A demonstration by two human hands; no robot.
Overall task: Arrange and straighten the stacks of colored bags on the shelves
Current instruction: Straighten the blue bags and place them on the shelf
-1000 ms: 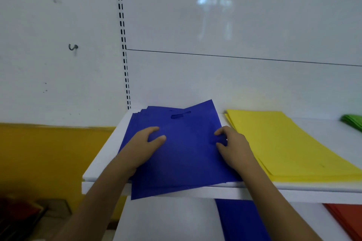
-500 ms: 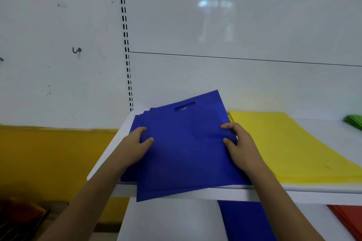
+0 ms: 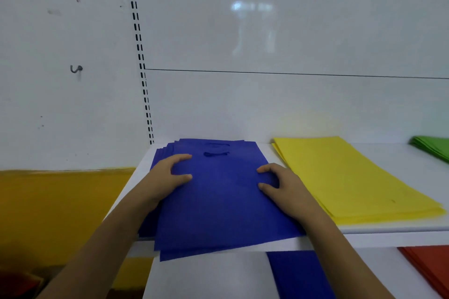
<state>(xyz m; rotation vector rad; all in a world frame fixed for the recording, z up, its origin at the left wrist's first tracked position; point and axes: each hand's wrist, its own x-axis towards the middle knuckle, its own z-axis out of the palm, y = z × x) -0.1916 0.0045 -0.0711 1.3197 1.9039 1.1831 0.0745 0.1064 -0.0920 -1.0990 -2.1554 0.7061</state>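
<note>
The stack of flat blue fabric bags [image 3: 218, 201] lies at the left end of the white shelf [image 3: 388, 238], overhanging its front edge. The left hand [image 3: 167, 177] and right hand [image 3: 284, 187] each pinch a side edge, fingers curled on top.

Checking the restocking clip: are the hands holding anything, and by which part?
Both hold the blue bag stack: left hand on its left side, right hand on its right side, fingers curled on top.
</note>
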